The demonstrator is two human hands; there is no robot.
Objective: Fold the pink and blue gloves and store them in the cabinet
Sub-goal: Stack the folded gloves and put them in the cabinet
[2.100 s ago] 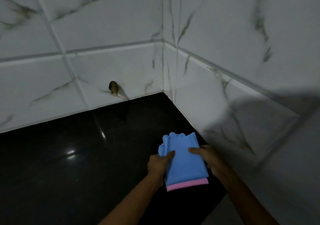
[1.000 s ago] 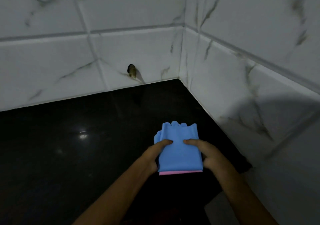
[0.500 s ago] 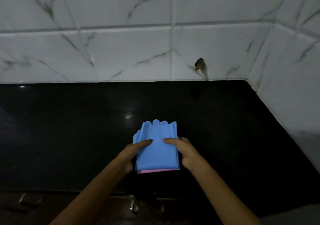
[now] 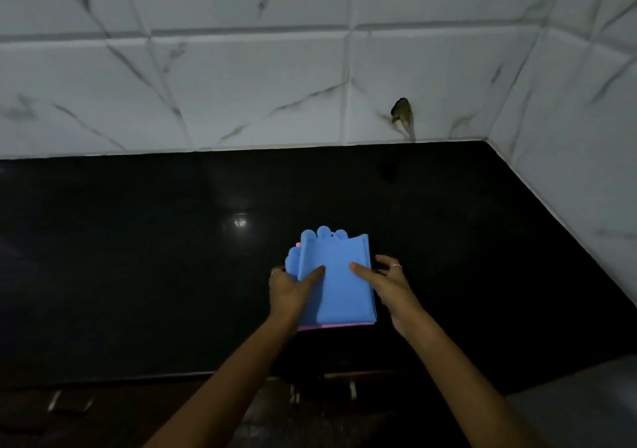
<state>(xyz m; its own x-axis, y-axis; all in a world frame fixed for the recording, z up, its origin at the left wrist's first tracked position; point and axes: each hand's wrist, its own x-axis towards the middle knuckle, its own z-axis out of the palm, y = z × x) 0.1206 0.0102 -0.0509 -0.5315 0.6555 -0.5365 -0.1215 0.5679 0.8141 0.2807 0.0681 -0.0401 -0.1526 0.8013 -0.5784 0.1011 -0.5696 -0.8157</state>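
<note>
The folded gloves (image 4: 339, 287) form a flat blue stack with a thin pink edge showing along the bottom. Blue fingertips stick out at its far end. I hold the stack above the black counter (image 4: 138, 258), between both hands. My left hand (image 4: 291, 292) grips its left side, thumb on top. My right hand (image 4: 387, 284) grips the right side, thumb on top, with a ring on one finger. Below the counter's front edge are dark cabinet fronts (image 4: 103, 413) with metal handles (image 4: 294, 394); the doors look shut.
White marble-look tiled walls (image 4: 241, 85) rise behind the counter and along its right side, meeting in a corner at the far right. A small dark hole (image 4: 401, 111) sits low in the back wall. A light reflection (image 4: 240, 222) shines on the counter.
The view has swung left, away from the right corner, and the cabinet fronts have come into sight below. Both hands keep hold of the folded gloves, now farther from the right wall.
</note>
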